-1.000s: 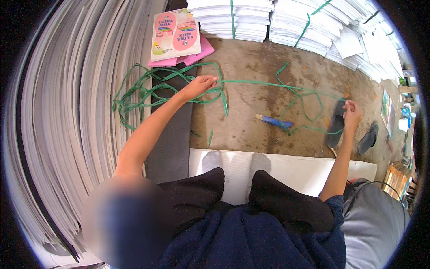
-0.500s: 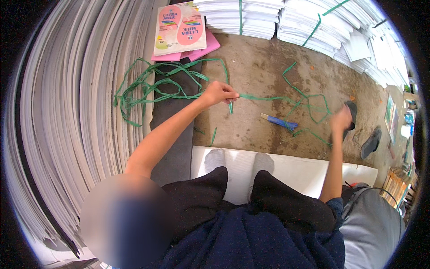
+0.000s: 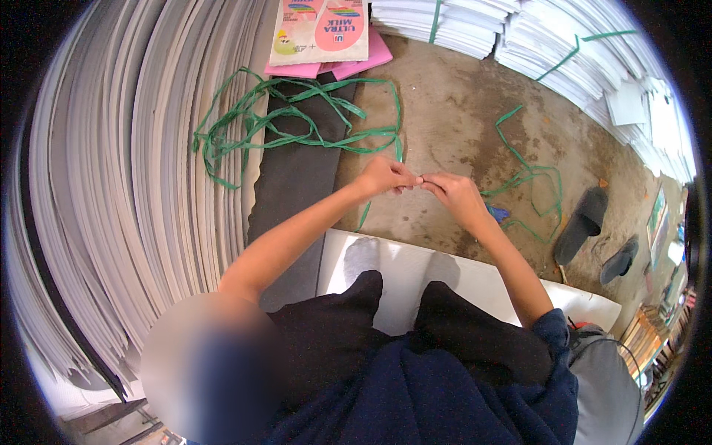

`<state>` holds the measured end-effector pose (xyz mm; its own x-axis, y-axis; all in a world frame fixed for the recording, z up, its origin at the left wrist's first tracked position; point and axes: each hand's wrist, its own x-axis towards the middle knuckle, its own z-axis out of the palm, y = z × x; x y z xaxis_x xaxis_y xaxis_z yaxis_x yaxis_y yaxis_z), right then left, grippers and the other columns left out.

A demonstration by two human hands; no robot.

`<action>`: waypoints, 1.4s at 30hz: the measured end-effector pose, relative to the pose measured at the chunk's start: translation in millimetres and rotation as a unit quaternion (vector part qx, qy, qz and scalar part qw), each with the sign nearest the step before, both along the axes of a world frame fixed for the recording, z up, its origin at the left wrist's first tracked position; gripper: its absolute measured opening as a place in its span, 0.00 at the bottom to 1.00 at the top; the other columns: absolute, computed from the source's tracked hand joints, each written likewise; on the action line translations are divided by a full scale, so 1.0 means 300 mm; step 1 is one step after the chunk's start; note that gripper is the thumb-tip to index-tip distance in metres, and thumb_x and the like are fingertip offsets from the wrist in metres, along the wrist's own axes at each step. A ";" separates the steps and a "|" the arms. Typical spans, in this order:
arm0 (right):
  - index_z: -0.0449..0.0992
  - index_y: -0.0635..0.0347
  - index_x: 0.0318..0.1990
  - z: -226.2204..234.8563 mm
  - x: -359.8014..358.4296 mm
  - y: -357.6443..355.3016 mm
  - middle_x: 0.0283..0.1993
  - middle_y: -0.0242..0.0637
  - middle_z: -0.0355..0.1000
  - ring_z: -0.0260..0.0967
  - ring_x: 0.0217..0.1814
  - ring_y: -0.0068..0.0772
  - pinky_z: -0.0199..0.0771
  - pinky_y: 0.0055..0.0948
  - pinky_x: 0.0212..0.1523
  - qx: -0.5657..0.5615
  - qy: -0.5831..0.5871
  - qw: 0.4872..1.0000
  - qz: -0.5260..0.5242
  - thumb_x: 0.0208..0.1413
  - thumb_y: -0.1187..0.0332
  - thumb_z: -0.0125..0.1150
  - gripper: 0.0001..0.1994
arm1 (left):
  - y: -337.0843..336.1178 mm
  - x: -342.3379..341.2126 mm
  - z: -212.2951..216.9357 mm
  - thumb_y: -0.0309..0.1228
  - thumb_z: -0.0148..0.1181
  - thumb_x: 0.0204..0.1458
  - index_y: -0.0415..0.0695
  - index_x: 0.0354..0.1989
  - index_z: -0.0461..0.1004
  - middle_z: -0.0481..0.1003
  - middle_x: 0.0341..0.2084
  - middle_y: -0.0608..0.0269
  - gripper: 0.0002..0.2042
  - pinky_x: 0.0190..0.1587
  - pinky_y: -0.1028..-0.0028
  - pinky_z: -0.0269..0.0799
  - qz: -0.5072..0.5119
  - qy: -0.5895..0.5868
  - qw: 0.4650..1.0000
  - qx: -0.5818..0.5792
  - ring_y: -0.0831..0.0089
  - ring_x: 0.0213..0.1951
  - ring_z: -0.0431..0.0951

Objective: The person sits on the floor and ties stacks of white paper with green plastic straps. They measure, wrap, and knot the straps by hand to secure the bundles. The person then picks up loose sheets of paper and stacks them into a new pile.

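My left hand and my right hand meet in front of me, fingertips touching, both pinching a thin green plastic strap. The strap runs from my fingers back to a loose tangle of green strap on the floor at the left. More green strap lies in loops to the right of my right hand. My feet in grey socks stand on a white sheet below my hands.
A tall curved stack of white sheets fills the left. Bundled white paper stacks line the back. Pink and printed cards lie at the top. A dark mat, two black sandals and a small blue tool lie on the concrete floor.
My arms were spread wide, pulling the strap out. Now both hands have come together at the middle, holding the strap between the fingertips.
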<state>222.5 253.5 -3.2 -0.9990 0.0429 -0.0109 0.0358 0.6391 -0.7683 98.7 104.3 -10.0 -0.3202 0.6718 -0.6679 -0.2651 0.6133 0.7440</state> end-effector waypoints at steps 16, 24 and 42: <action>0.72 0.63 0.26 -0.185 -0.013 0.102 0.42 0.35 0.65 0.63 0.43 0.34 0.61 0.27 0.43 -0.145 -0.078 0.977 -0.136 0.50 0.67 0.52 0.08 | -0.051 -0.205 -0.192 0.33 0.58 0.39 0.43 0.31 0.70 0.67 0.33 0.61 0.11 0.45 0.67 0.61 -0.209 0.617 0.758 -0.039 0.64 0.41 0.66; 0.73 0.61 0.26 -0.163 0.026 0.090 0.43 0.34 0.64 0.60 0.44 0.26 0.58 0.24 0.45 -0.256 -0.127 0.946 -0.150 0.51 0.65 0.52 0.09 | -0.060 -0.184 -0.222 0.35 0.56 0.42 0.44 0.33 0.68 0.69 0.26 0.61 0.11 0.38 0.66 0.66 -0.265 0.692 0.670 0.039 0.64 0.36 0.70; 0.72 0.64 0.30 0.871 -0.183 0.219 0.51 0.39 0.63 0.58 0.53 0.29 0.53 0.28 0.54 -0.270 0.132 0.949 -0.094 0.53 0.64 0.49 0.11 | 0.237 -0.166 0.885 0.37 0.48 0.52 0.42 0.36 0.74 0.69 0.23 0.71 0.13 0.32 0.83 0.65 0.117 0.207 0.898 0.371 0.85 0.26 0.66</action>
